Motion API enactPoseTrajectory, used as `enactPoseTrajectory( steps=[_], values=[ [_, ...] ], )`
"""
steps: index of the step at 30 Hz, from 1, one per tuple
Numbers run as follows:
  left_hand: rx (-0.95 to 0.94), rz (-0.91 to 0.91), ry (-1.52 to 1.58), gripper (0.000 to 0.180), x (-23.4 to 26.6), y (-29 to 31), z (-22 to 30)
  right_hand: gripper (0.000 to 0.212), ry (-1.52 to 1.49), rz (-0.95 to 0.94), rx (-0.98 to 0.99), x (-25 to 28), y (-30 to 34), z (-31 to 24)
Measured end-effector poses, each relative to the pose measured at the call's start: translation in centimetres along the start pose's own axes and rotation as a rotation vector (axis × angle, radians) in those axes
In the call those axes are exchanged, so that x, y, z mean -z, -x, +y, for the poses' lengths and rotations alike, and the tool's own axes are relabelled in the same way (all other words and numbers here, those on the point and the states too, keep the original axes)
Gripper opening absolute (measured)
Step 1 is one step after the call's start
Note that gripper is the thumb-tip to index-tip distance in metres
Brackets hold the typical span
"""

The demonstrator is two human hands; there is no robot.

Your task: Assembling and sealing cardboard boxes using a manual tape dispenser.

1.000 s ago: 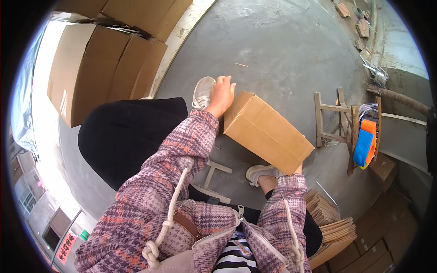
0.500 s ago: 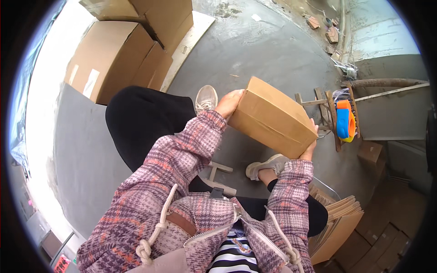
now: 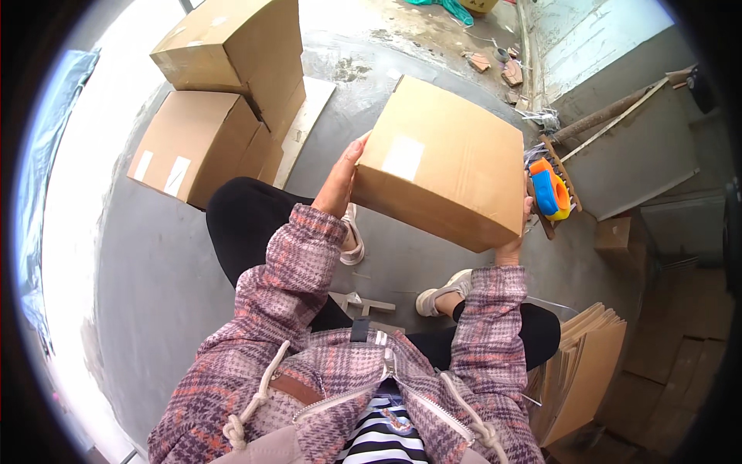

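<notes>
A brown cardboard box (image 3: 464, 139) is held up in front of me, tilted, with a whitish strip of tape on one face. My left hand (image 3: 340, 179) presses against its left side, fingers partly hidden behind it. My right hand (image 3: 513, 246) grips the lower right corner, most of its fingers out of sight behind the cardboard. The two palms clamp the box between them above the grey floor, over my shoes.
Larger cardboard boxes (image 3: 197, 147) are stacked at the left on a pale board (image 3: 309, 127). Orange, blue and yellow tape rings (image 3: 550, 192) hang on a wooden stand at the right. Flattened cartons (image 3: 583, 371) lean beside my right knee. A wooden stool (image 3: 371, 305) is beneath me.
The box has been raised and turned, so a broad face with the tape strip now shows. Both hands keep hold of it. My view has shifted, showing more of the stacked boxes.
</notes>
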State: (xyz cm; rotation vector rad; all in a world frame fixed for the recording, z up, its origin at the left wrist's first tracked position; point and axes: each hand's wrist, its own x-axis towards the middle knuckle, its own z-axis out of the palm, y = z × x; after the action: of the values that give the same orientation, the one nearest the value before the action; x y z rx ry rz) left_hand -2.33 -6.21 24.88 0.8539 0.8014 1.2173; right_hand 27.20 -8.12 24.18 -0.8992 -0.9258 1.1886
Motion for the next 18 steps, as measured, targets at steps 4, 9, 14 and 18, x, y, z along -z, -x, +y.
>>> enactPoseTrajectory(
  steps=[4,9,14,18],
  values=[
    [0.098,-0.031,0.04,0.071,0.6,0.5,0.5,0.066,-0.055,-0.001,-0.026,0.9,0.1,0.2],
    [0.254,0.123,0.121,0.067,1.3,0.7,0.6,0.07,0.085,-0.061,-0.064,-0.7,-0.7,-2.1],
    [0.384,0.132,0.468,0.065,3.2,0.7,-1.6,0.052,0.916,-0.161,0.172,-1.9,-2.1,-5.4],
    [0.514,0.157,0.623,0.064,4.0,1.2,-3.4,0.04,1.088,-0.256,0.357,-4.8,-1.4,-8.1]
  ],
)
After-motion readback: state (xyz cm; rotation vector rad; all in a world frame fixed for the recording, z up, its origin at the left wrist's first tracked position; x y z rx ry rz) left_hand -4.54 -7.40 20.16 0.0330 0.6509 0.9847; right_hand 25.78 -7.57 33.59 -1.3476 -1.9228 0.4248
